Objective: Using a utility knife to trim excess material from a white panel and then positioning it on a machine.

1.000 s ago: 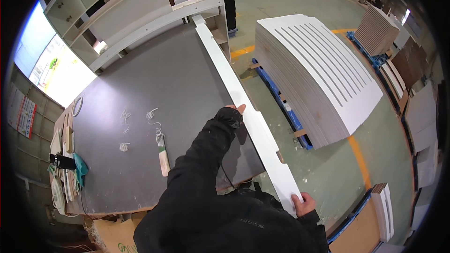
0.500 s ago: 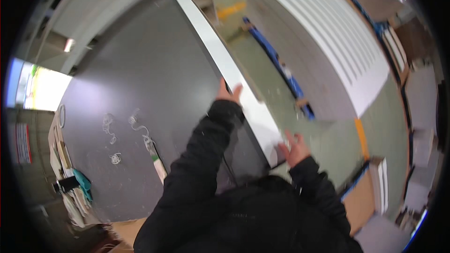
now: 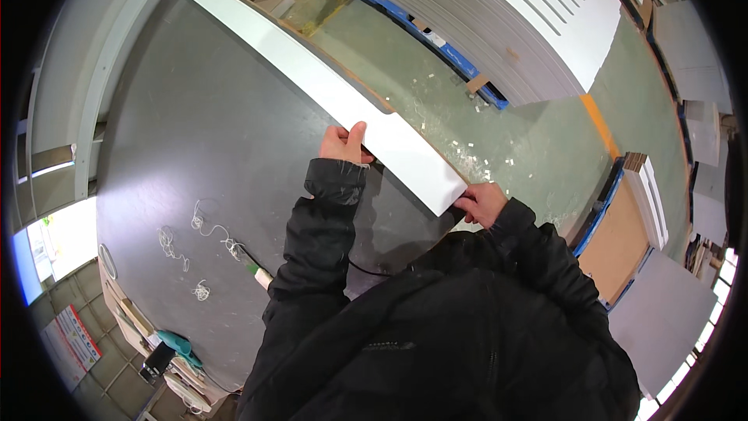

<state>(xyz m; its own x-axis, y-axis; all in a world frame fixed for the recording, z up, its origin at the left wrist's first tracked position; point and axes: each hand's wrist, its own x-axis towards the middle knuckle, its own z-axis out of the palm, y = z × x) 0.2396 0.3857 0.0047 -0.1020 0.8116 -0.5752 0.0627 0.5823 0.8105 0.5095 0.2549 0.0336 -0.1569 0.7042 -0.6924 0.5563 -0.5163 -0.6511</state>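
Observation:
A long white board [image 3: 312,78] with a notch in its right edge lies slantwise along the right edge of a dark grey table [image 3: 210,117]. My left hand [image 3: 344,143] grips its left edge, thumb on top and fingers curled under. At the near end, my right hand [image 3: 485,204] is closed on the corner, its fingertips partly hidden. Left of my left forearm, tangles of white string [image 3: 201,290] lie on the table. Close to that sleeve is a narrow tool with a green and white handle [image 3: 262,274], partly covered.
Beyond the table, a tall stack of slotted white panels [image 3: 538,39] rests on a blue pallet [image 3: 436,43]. Small white scraps [image 3: 467,157] litter the green floor. At right stands a brown board stack [image 3: 615,226]. A teal item [image 3: 179,347] hangs by the table's left edge.
Both hands have closed on the board; before, their fingers were spread beside it. My view has turned, so the board now slants more across it.

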